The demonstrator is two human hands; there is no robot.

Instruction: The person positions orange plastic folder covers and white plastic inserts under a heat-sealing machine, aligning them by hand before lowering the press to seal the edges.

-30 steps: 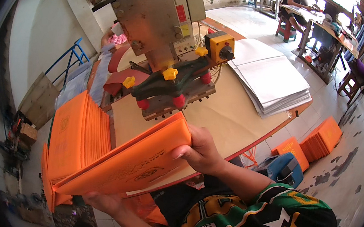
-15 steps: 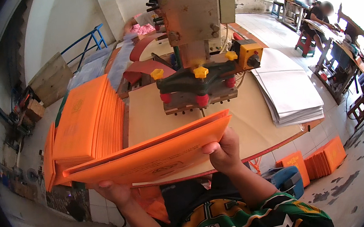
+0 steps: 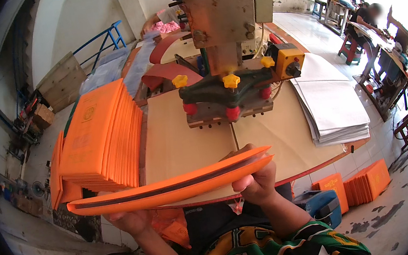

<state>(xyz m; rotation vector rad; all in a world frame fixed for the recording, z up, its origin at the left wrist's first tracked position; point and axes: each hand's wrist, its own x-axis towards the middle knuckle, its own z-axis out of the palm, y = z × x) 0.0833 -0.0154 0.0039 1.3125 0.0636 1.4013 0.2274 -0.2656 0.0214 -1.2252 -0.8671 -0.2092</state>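
Both hands hold an orange folder (image 3: 170,185) level over the near edge of the worktable, its open edge facing me and a dark strip showing inside. My left hand (image 3: 130,220) grips it from below near its left end, the fingertips partly hidden behind it. At the right end my right hand (image 3: 257,179) clasps it, thumb on the near side and fingers over the far side. Just beyond the folder stands a press head (image 3: 227,92) with yellow knobs and red spacers, above a cream board (image 3: 170,141).
A tall stack of orange folders (image 3: 96,134) stands on the left, white sheets (image 3: 331,98) are piled on the right. More orange folders (image 3: 368,181) and a blue container (image 3: 321,207) sit low at the right. A seated person (image 3: 366,23) is at a far table.
The folder has come down slightly and tilted, so its open edge now faces me instead of its printed cover. Both hands still grip it; my view has shifted a little.
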